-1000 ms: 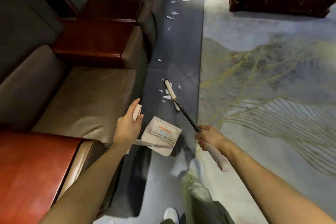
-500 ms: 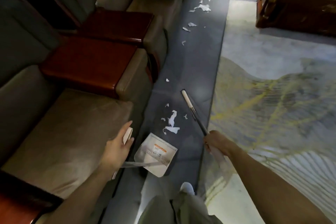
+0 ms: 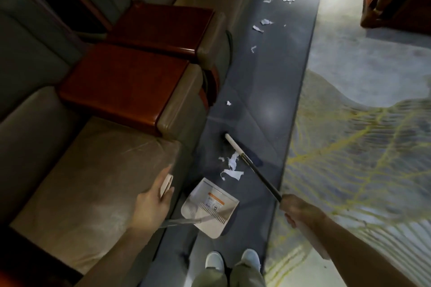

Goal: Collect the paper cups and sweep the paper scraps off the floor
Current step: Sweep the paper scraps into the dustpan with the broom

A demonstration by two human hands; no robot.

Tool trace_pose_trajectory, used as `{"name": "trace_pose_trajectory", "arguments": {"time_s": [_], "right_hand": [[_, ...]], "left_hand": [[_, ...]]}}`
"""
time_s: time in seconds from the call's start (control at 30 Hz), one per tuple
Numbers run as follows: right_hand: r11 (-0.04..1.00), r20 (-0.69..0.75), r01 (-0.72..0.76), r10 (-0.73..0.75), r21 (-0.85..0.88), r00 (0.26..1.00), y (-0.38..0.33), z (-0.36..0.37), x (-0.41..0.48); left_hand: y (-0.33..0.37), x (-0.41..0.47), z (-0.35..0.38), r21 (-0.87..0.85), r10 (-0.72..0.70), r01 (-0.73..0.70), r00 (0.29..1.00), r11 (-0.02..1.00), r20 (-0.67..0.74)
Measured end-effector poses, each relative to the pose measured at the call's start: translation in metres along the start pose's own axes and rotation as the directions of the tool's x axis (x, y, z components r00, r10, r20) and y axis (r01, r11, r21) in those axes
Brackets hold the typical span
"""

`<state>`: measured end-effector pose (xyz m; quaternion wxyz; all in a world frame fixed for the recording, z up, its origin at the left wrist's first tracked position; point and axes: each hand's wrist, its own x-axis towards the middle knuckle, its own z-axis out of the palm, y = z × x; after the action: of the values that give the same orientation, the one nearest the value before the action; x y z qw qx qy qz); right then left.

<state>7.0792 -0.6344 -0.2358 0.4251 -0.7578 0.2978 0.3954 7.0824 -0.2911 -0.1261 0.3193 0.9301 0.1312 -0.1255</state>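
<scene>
Head view: clasps the broom (image 3: 256, 171) shaft in the right grip (image 3: 296, 211), fingers wrapped closed, and pinches the dustpan (image 3: 210, 207) handle in the left grip (image 3: 151, 202). Shows the paper scraps (image 3: 232, 168) on the floor (image 3: 268, 91) between broom head and pan mouth, ahead of both grips (more far up the aisle). Likely needs a drag back along the shaft into the pan.

Tan armchairs (image 3: 93, 182) with red-brown wooden armrests (image 3: 126, 86) line the left side. A pale rug (image 3: 361, 123) with yellow lines lies on the right, with a dark wooden desk (image 3: 396, 7) at its far end.
</scene>
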Motion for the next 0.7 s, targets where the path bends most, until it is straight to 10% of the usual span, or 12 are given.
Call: {"name": "trace_pose_trajectory", "arguments": {"time_s": [0.7], "right_hand": [[0.997, 0.220, -0.043, 0.057, -0.070, 0.974, -0.012, 0.001, -0.134]], "left_hand": [[0.037, 0.025, 0.004, 0.028, 0.090, -0.089, 0.995, 0.996, -0.051]]}}
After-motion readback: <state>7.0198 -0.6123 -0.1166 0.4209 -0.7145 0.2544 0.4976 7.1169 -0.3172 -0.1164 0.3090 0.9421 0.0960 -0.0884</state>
